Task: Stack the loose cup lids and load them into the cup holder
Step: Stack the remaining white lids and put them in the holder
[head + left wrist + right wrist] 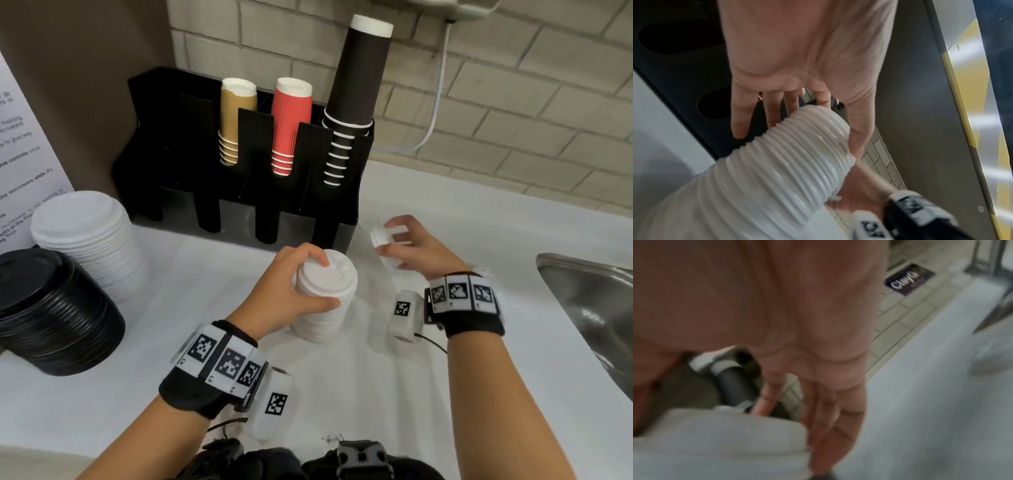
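A tall stack of white cup lids [325,301] stands on the white counter in front of the black cup holder [246,192]. My left hand [298,281] grips the top of this stack [781,162], fingers over the top lid and thumb at its side. My right hand [407,245] holds a few white lids [383,236] tilted above the counter, just right of the holder's corner. In the right wrist view these lids [719,443] are a blurred white shape under the fingers [826,415].
The holder carries tan cups [236,123], red cups [291,126] and a tall black cup stack [352,99]. A wide white lid stack [89,240] and a black lid stack [51,308] stand at left. A steel sink [596,308] lies at right.
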Action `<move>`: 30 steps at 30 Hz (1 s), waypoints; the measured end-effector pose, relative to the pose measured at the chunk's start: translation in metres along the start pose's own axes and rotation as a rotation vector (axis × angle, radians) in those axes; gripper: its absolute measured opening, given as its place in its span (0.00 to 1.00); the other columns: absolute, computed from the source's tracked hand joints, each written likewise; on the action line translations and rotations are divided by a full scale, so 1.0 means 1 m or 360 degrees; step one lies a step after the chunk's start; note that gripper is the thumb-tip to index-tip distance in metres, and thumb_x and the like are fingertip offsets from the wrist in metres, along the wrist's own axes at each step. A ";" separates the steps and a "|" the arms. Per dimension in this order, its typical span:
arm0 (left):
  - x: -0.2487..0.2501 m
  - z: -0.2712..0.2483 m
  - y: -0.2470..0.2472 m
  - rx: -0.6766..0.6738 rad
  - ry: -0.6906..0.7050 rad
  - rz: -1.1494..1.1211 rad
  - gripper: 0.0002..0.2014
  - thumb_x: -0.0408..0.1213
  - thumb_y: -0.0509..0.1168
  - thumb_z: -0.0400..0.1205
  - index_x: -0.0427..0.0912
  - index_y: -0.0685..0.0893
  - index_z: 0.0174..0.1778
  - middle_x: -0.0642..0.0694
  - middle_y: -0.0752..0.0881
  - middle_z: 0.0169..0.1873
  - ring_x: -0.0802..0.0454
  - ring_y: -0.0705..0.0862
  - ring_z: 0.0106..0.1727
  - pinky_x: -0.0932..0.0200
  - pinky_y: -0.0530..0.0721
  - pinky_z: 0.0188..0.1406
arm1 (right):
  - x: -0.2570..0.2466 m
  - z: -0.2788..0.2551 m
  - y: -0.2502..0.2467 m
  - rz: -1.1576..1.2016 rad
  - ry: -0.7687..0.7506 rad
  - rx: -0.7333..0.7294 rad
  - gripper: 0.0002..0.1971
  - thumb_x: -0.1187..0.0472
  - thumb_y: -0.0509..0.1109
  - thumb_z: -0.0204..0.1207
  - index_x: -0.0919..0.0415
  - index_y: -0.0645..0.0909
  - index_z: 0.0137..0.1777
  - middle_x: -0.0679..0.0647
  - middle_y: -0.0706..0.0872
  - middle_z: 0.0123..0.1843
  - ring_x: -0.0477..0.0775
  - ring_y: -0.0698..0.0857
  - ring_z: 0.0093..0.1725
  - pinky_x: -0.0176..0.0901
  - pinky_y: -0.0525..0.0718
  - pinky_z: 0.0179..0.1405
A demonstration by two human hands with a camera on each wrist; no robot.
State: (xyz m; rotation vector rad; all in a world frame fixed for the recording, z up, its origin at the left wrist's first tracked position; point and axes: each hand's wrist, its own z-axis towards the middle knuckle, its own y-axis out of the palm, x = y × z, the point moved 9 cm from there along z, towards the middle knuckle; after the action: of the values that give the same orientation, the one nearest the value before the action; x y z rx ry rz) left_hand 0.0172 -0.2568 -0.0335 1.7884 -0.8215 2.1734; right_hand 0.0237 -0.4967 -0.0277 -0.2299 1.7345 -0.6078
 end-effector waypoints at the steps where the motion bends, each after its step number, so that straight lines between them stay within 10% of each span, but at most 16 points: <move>1: 0.000 0.001 -0.001 0.0017 0.0017 0.0009 0.26 0.38 0.82 0.67 0.62 0.76 0.53 0.56 0.77 0.59 0.57 0.76 0.62 0.54 0.82 0.59 | -0.021 -0.012 0.009 0.0142 -0.0169 -0.0090 0.24 0.50 0.80 0.60 0.40 0.77 0.56 0.50 0.81 0.57 0.46 0.84 0.50 0.34 0.83 0.39; 4: -0.003 0.002 -0.003 0.0044 0.0010 -0.0030 0.38 0.41 0.84 0.65 0.64 0.68 0.63 0.59 0.78 0.61 0.66 0.77 0.61 0.66 0.76 0.53 | -0.065 -0.044 0.039 0.0069 -0.0519 -0.0373 0.21 0.50 0.79 0.62 0.40 0.80 0.55 0.45 0.82 0.62 0.47 0.83 0.60 0.41 0.83 0.56; 15: -0.012 0.003 -0.001 0.0068 0.0008 -0.0085 0.51 0.43 0.84 0.65 0.66 0.53 0.73 0.52 0.79 0.65 0.64 0.78 0.64 0.70 0.75 0.55 | -0.087 -0.069 0.072 -0.0344 -0.0687 -0.0437 0.22 0.62 0.83 0.64 0.41 0.83 0.55 0.45 0.79 0.65 0.41 0.76 0.66 0.28 0.80 0.51; 27: -0.004 0.006 0.000 -0.0036 0.0128 -0.0029 0.24 0.40 0.82 0.68 0.56 0.73 0.49 0.63 0.82 0.54 0.69 0.77 0.56 0.79 0.74 0.46 | -0.063 -0.061 0.067 -0.0028 -0.0597 -0.0474 0.16 0.52 0.86 0.58 0.43 0.85 0.42 0.44 0.80 0.61 0.40 0.79 0.64 0.31 0.79 0.59; 30: -0.006 0.008 -0.001 -0.0083 0.0115 -0.0030 0.23 0.41 0.82 0.68 0.57 0.74 0.49 0.70 0.79 0.55 0.72 0.76 0.57 0.82 0.73 0.47 | -0.041 -0.026 0.037 0.0449 -0.0403 -0.0089 0.07 0.54 0.77 0.70 0.50 0.84 0.45 0.43 0.85 0.53 0.42 0.83 0.56 0.38 0.82 0.53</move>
State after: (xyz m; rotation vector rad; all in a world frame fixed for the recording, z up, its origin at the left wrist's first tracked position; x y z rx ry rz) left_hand 0.0254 -0.2595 -0.0379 1.6757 -0.8335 2.1702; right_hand 0.0163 -0.4391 -0.0083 -0.0934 1.5049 -0.3093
